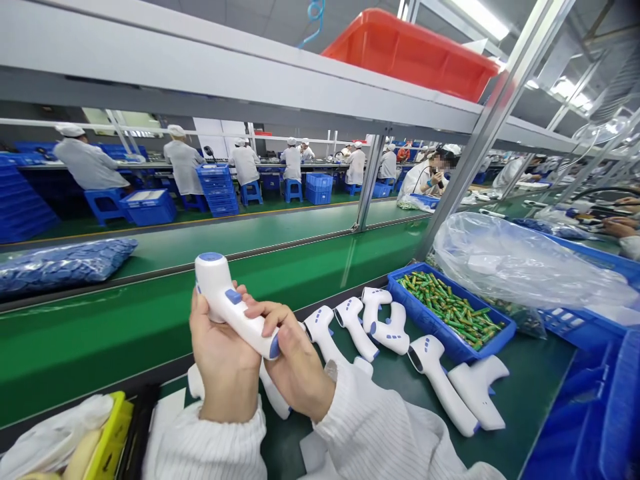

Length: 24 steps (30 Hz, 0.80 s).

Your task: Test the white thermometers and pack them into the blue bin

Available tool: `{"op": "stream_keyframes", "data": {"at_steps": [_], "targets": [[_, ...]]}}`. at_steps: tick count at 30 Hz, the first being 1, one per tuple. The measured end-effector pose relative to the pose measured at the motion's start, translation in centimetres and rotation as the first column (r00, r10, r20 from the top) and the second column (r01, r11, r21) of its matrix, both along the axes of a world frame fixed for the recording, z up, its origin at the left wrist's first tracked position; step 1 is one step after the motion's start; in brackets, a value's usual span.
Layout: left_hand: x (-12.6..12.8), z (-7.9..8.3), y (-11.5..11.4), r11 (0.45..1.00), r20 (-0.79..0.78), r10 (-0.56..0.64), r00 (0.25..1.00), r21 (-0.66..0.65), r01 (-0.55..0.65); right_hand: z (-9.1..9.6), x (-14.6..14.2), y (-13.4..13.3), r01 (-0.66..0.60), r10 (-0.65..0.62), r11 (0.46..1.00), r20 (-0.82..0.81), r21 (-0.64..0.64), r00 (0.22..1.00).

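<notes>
L grip (223, 353) wrapped round the body of a white IR thermometer (235, 308); R grip (295, 353) curled over its tapered end, near the blue end cap (274, 347). Both closed firmly on the same unit, held up off the surface, tilted w/ blue-topped head up & to L. Blue side btn (233, 297) uncovered, faces up; two-hand hold looks steady, best kept clear of btn. Another white piece (273, 393) partly hidden under hands. Row of similar thermometers (350, 327) on green conveyor surface (95, 353) lies just beside R wrist, so little room to that side. Beyond: blue tray (400, 283) of green AA batteries (450, 310), clear plastic bag (520, 267) crowding it. White knit sleeves (220, 447) at bottom edge.
</notes>
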State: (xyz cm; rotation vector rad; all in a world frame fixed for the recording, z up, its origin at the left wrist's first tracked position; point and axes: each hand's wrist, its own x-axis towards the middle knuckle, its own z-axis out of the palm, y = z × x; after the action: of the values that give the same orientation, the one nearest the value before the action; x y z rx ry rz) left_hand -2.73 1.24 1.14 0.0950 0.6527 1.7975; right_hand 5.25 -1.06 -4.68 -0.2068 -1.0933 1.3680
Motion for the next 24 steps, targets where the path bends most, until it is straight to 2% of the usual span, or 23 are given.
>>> {"op": "stream_keyframes", "data": {"at_steps": [1, 3, 5, 7, 8, 9, 10, 11, 12, 13, 15, 17, 21, 24], "targets": [[0.2, 0.0, -0.2, 0.996, -0.037, 0.072, 0.997, 0.046, -0.07, 0.2, -0.3, -0.1, -0.076, 0.066, 0.992, -0.099, -0.097, 0.993], [0.5, -0.1, -0.5, 0.978, -0.079, 0.182, 0.98, 0.12, -0.172, 0.7, -0.8, -0.2, -0.168, 0.12, 0.962, -0.217, -0.217, 0.969], [0.8, -0.2, -0.5, 0.97, -0.102, 0.194, 0.976, 0.169, -0.175, 1.1, -0.5, 0.1, -0.181, 0.126, 0.951, -0.218, -0.25, 0.968], [0.9, -0.4, -0.2, 0.972, -0.087, 0.181, 0.98, 0.167, -0.164, 1.2, 1.0, 1.1, -0.097, 0.086, 0.968, -0.059, -0.232, 0.995], [0.9, -0.6, 0.0, 0.976, -0.073, 0.167, 0.983, 0.157, -0.154, 1.2, 2.4, 1.8, 0.02, 0.009, 0.978, 0.138, -0.208, 0.99], [0.9, -0.7, 0.3, 0.979, -0.062, 0.156, 0.986, 0.143, -0.146, 1.0, 4.0, 2.6, 0.161, -0.095, 0.974, 0.356, -0.161, 0.93], [0.8, -0.9, 0.6, 0.982, -0.055, 0.145, 0.988, 0.131, -0.137, 0.8, 6.0, 3.6, 0.336, -0.233, 0.94, 0.625, -0.051, 0.745], [0.7, -1.1, 0.8, 0.984, -0.052, 0.135, 0.99, 0.127, -0.127, 0.4, 8.2, 4.5, 0.513, -0.366, 0.851, 0.831, 0.116, 0.418], [0.5, -1.2, 1.0, 0.984, -0.053, 0.128, 0.99, 0.13, -0.12, 0.0, 10.4, 5.4, 0.589, -0.386, 0.792, 0.878, 0.157, 0.285], [0.4, -1.4, 1.2, 0.983, -0.057, 0.125, 0.99, 0.139, -0.116, -0.6, 12.6, 6.0, 0.641, -0.389, 0.747, 0.897, 0.173, 0.211], [0.1, -1.5, 1.3, 0.978, -0.078, 0.142, 0.987, 0.166, -0.128, -1.7, 16.2, 6.9, 0.702, -0.356, 0.686, 0.93, 0.192, 0.093], [0.1, -1.6, 1.2, 0.972, -0.101, 0.162, 0.982, 0.191, -0.14, -2.8, 18.5, 7.1, 0.73, -0.308, 0.655, 0.951, 0.196, 0.021], [0.5, -1.4, 0.9, 0.959, -0.135, 0.167, 0.977, 0.254, -0.129, -4.2, 19.7, 7.7, 0.778, -0.218, 0.601, 0.974, 0.183, -0.061], [0.6, -1.4, 0.9, 0.95, -0.165, 0.164, 0.973, 0.292, -0.11, -4.5, 19.6, 8.7, 0.827, -0.143, 0.538, 0.985, 0.162, -0.1]]}}
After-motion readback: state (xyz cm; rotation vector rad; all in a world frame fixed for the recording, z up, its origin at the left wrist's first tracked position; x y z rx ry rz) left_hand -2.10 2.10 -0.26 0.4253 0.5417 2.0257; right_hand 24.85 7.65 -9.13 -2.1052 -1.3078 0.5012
